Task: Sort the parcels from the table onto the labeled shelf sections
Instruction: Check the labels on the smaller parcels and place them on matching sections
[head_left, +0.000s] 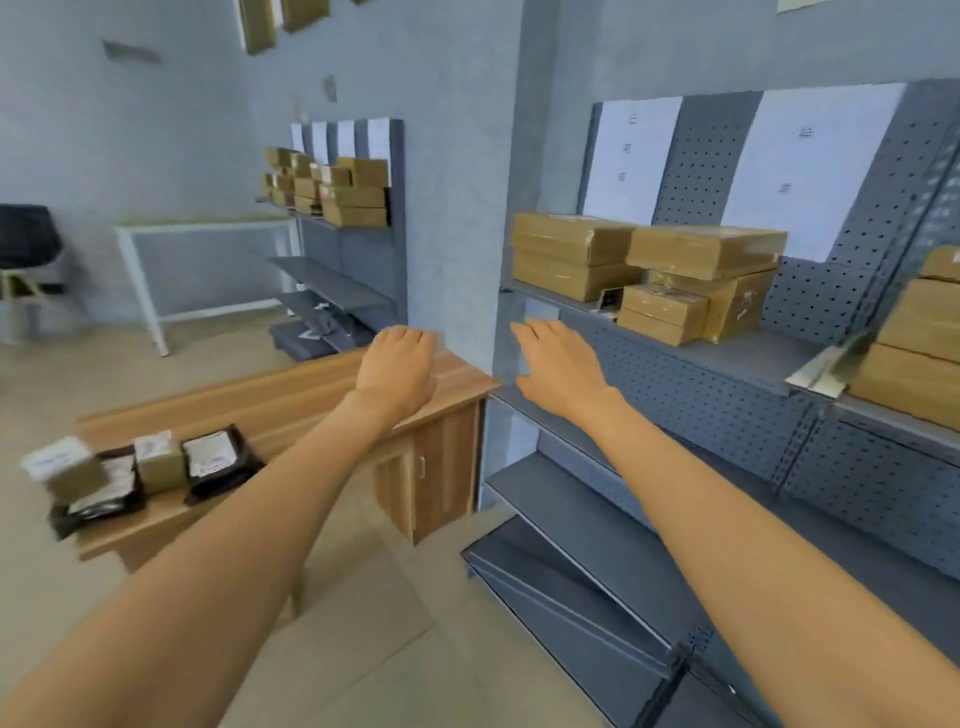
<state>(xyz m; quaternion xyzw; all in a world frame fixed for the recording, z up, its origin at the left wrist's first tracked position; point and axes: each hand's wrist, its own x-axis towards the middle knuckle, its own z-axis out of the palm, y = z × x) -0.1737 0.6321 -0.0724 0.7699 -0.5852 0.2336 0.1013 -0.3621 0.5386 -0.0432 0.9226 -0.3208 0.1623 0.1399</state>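
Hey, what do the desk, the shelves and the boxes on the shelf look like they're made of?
Desk: wood-grain laminate, likely, matte. Shelves: grey painted metal, judging by the perforated back panels. Boxes: brown cardboard, with glossy tape.

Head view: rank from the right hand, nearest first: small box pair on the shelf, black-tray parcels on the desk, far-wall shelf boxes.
From the right hand:
1. Small box pair, just right, on the shelf.
2. Black-tray parcels, lower left, on the desk.
3. Far-wall shelf boxes, upper left, across the room.
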